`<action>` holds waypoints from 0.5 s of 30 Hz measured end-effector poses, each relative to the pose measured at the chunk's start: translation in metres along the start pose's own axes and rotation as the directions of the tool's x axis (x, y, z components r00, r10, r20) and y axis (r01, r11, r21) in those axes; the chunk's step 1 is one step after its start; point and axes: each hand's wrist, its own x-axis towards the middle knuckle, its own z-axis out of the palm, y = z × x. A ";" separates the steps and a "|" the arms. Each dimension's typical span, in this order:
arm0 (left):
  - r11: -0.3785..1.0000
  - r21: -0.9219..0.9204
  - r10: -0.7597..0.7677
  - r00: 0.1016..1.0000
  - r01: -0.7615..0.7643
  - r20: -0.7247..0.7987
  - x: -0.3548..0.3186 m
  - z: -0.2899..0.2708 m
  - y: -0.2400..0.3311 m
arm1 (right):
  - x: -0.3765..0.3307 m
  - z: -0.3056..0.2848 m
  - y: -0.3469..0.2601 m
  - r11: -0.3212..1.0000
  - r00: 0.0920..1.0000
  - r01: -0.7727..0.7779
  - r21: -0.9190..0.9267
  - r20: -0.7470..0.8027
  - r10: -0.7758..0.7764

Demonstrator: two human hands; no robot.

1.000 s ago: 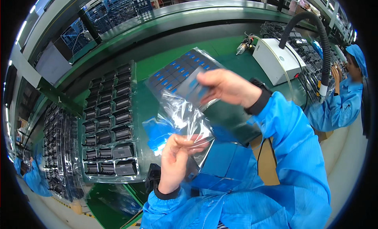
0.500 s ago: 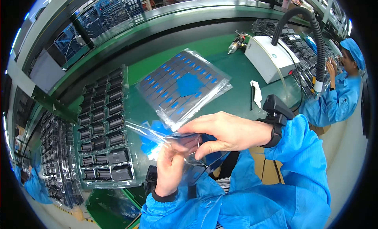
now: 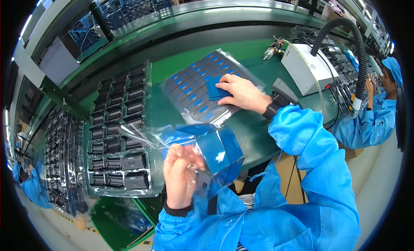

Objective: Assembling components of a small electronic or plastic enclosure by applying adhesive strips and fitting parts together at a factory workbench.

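My left hand (image 3: 179, 175) is closed on a clear plastic sheet (image 3: 215, 154), crinkled and folded, with bluish panels toward its right side. Whether that blue belongs to the sheet or shows through it, I cannot tell. Farther off, my right hand (image 3: 243, 93) reaches over a flat, film-covered panel (image 3: 185, 95) of grey rectangles with small blue marks. Its thumb and fingers grip the right edge of a small stack of blue square sheets (image 3: 215, 88) on that panel. How many squares are between the fingers is hidden.
Left of my hands lies a clear tray (image 3: 151, 192) with black plastic housings; more stacked trays (image 3: 64, 164) stand beyond it. A green bin (image 3: 116, 221) sits below. At right are a white box machine (image 3: 304, 67), a black hose (image 3: 360, 57) and a co-worker in blue (image 3: 366, 117).
My right hand has left the plastic sheet and moved up to the blue squares. The sheet now hangs from my left hand alone, spread wider. The view has shifted slightly.
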 end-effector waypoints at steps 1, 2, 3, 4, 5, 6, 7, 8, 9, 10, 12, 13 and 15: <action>1.000 0.000 0.010 1.000 -0.010 -0.018 0.002 0.000 -0.001 | 0.000 -0.003 0.000 1.000 1.000 0.016 0.010 0.007 -0.016; 0.998 -0.060 0.003 1.000 -0.004 -0.011 0.004 -0.001 -0.002 | -0.001 -0.011 0.001 0.997 1.000 0.001 0.076 0.022 -0.003; 0.993 -0.119 -0.003 1.000 0.003 -0.002 0.005 -0.001 -0.004 | -0.001 -0.021 -0.001 0.990 0.999 -0.016 0.141 0.039 0.010; 0.992 -0.126 -0.005 0.999 0.001 -0.031 0.006 0.004 -0.002 | -0.006 -0.031 -0.013 0.995 0.999 0.014 0.098 -0.040 -0.010; 0.992 -0.124 -0.001 0.999 -0.003 -0.035 0.009 0.003 -0.002 | -0.011 -0.045 -0.032 0.977 0.999 -0.037 0.212 -0.031 0.044; 0.988 -0.151 0.016 0.999 -0.020 -0.031 0.010 0.002 -0.002 | -0.019 -0.053 -0.050 0.964 0.998 0.004 0.265 -0.065 0.014; 0.983 -0.179 0.024 1.000 -0.027 -0.019 0.012 0.003 -0.005 | -0.028 -0.056 -0.067 0.916 0.996 0.060 0.398 -0.078 -0.031; 0.981 -0.194 -0.001 1.000 -0.003 -0.024 0.011 0.005 -0.004 | -0.039 -0.054 -0.085 0.840 0.997 0.066 0.538 -0.065 -0.036; 0.981 -0.194 -0.011 1.000 0.007 -0.018 0.011 0.008 -0.005 | -0.049 -0.057 -0.100 0.806 0.996 0.043 0.590 0.036 -0.080; 0.983 -0.183 0.006 0.999 -0.013 -0.040 0.010 0.010 -0.007 | -0.056 -0.052 -0.112 0.792 0.987 -0.014 0.610 0.134 -0.085; 0.993 -0.115 -0.004 0.999 -0.001 -0.045 0.012 0.023 -0.009 | -0.070 -0.046 -0.125 0.766 0.989 -0.048 0.641 0.139 -0.055; 0.994 -0.111 -0.006 0.999 0.002 -0.040 0.010 0.026 -0.010 | -0.071 -0.046 -0.131 0.737 0.989 -0.083 0.671 0.145 -0.020; 0.983 -0.180 -0.022 0.999 0.027 0.028 0.009 0.030 -0.012 | -0.073 -0.042 -0.132 0.709 0.992 -0.100 0.698 0.123 0.018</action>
